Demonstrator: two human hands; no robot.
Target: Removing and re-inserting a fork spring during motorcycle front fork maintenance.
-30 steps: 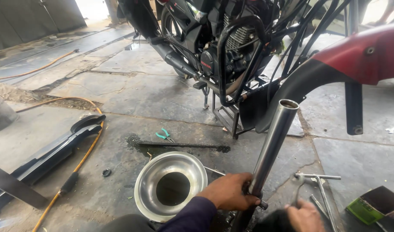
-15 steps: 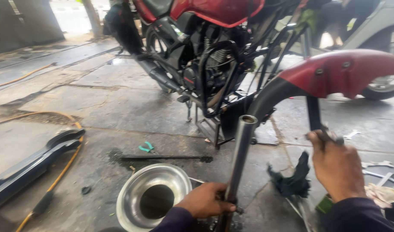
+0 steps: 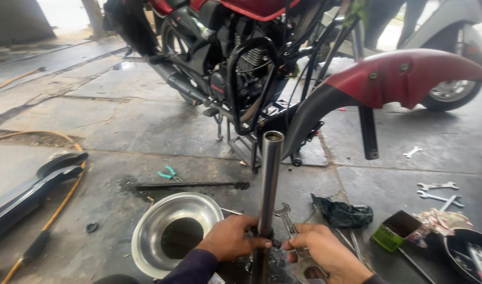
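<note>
Head view: looking down at two bare hands on a grimy concrete workshop floor.
Left hand [image 3: 231,237]: fingers curled and clamped around the base of a fork tube [image 3: 270,181], a shiny metal cylinder standing upright with its open end at the top.
Right hand [image 3: 325,251]: fingers bent and closed at the foot of the tube, fingertips just beside those of the left hand; what they pinch cannot be made out.
Spanner [image 3: 286,219]: lies on the floor just above the right hand's knuckles, beside the tube.
Steel bowl [image 3: 170,231]: round, dark liquid in it, just left of the left fingers.
Black rag [image 3: 342,213]: crumpled, near the right hand, on its far side.
Red mudguard [image 3: 404,79]: well beyond the fingers, arching to the right.
Motorcycle [image 3: 236,58]: parked behind the tube, well apart from both hands.
Green pliers [image 3: 167,172]: beyond the bowl, next to a long dark rod [image 3: 191,184].
</note>
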